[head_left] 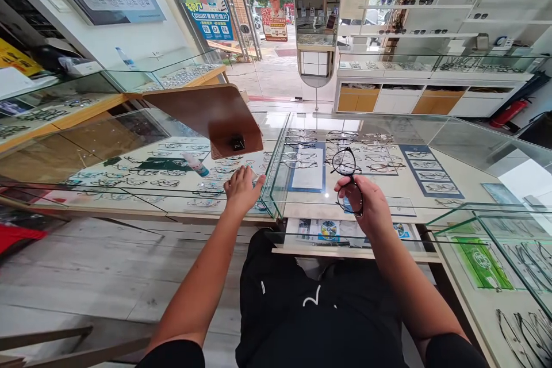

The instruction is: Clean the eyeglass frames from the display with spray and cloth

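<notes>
My right hand (374, 207) grips a pair of black round-rimmed eyeglasses (351, 177), held up on end above the glass counter with one lens over the other. Its thumb and fingers are closed around the lower rim. My left hand (242, 190) rests palm down at the counter's glass top, with fingers slightly bent and the thumb apart. Something small and pale (255, 176) shows between its thumb and fingers, too unclear to name. Beyond that hand stands a tilted brown board (202, 106) with a small black piece on it. A white and teal bottle (196, 165) is left of the hand.
Rows of eyeglass frames (382, 161) lie inside the glass display case (276, 184). An open drawer (336, 250) with printed papers is below my right hand. More display cases stand left and right. An oval mirror (317, 23) stands beyond the counter.
</notes>
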Motion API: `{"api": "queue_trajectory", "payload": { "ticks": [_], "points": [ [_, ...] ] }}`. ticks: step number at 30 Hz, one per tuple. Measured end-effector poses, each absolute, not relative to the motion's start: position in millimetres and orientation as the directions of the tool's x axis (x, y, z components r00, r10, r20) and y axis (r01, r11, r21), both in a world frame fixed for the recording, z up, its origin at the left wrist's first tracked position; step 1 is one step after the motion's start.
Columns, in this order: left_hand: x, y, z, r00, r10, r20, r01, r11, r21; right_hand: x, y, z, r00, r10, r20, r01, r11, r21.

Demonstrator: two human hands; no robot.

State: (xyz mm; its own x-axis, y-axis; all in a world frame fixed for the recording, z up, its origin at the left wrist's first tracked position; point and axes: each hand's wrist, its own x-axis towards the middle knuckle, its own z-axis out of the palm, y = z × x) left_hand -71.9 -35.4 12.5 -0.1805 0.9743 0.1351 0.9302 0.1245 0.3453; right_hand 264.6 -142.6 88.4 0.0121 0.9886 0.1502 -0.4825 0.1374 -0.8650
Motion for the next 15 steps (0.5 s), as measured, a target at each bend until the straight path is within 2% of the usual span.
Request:
{"api": "queue_trajectory", "payload": {
  "ticks": [3,5,7,9,12,15],
  "points": [
    [-68,-39,20,-0.178,0.962,0.207,0.918,0.087,0.387,269,-144,89,-0.049,0.989,0.137,-0.459,0.100,-0.883],
    [-58,-49,33,-0.125,0.949,0.291,0.874,-0.033,0.484,272,-144,91,-0.143,0.984,0.105,-0.428,0.034,-0.903],
    [-43,-67,51,-0.007,0.948,0.319,0.737,-0.210,0.642,273,-144,93,-0.271,0.961,0.061,-0.394,-0.052,-0.918],
    [-24,-89,72,0.189,0.935,0.299,0.498,-0.354,0.792,273,-144,94,-0.382,0.924,0.018,-0.375,-0.137,-0.917],
    [3,-120,99,0.395,0.841,0.369,0.267,-0.490,0.830,272,-143,91,-0.487,0.873,-0.026,-0.376,-0.236,-0.896],
    [20,-134,109,0.432,0.836,0.338,0.240,-0.468,0.850,272,-141,85,-0.544,0.837,-0.051,-0.384,-0.303,-0.872]
  ]
}}
